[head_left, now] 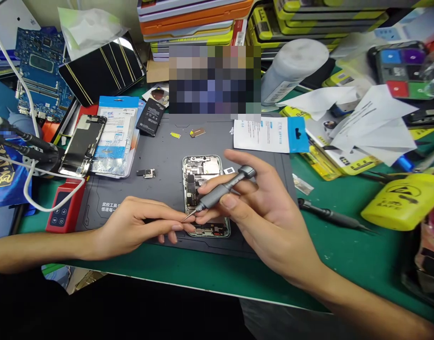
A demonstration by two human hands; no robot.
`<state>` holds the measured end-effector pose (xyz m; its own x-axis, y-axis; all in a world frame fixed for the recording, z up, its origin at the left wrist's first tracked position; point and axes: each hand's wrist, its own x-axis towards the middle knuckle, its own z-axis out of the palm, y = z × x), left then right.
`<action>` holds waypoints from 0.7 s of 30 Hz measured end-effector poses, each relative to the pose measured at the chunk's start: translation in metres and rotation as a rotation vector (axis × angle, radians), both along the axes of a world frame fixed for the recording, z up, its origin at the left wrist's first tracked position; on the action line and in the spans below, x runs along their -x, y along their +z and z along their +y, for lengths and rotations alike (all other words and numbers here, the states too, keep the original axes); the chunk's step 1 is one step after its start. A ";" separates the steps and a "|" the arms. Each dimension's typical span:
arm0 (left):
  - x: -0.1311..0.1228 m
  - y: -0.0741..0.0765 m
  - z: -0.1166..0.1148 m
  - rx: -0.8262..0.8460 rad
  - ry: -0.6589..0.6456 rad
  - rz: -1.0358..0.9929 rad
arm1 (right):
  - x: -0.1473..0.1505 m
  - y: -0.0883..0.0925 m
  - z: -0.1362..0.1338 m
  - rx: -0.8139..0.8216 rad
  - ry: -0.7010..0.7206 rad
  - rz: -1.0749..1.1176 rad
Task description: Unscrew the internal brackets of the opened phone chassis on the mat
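Observation:
An opened phone body (202,174) lies on a dark grey work mat (160,156), its inner parts showing. My right hand (262,212) is closed round a grey screwdriver (222,189), whose tip points down-left over the phone's lower part. My left hand (131,226) reaches in from the left, with thumb and forefinger pinched together right at the screwdriver tip. Whether something tiny sits between those fingertips cannot be made out.
A detached phone screen (82,144) and a red device (65,205) lie left of the mat, with a small loose part (146,173) on it. A second screwdriver (330,217), a yellow bottle (403,200), papers (269,134) and stacked cases (199,23) surround it.

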<state>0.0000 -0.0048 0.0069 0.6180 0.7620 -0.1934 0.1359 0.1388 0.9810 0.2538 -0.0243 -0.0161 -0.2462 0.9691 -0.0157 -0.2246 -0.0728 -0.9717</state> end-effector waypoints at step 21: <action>0.002 -0.002 -0.001 -0.029 -0.053 0.062 | 0.001 0.005 0.001 -0.004 0.044 0.023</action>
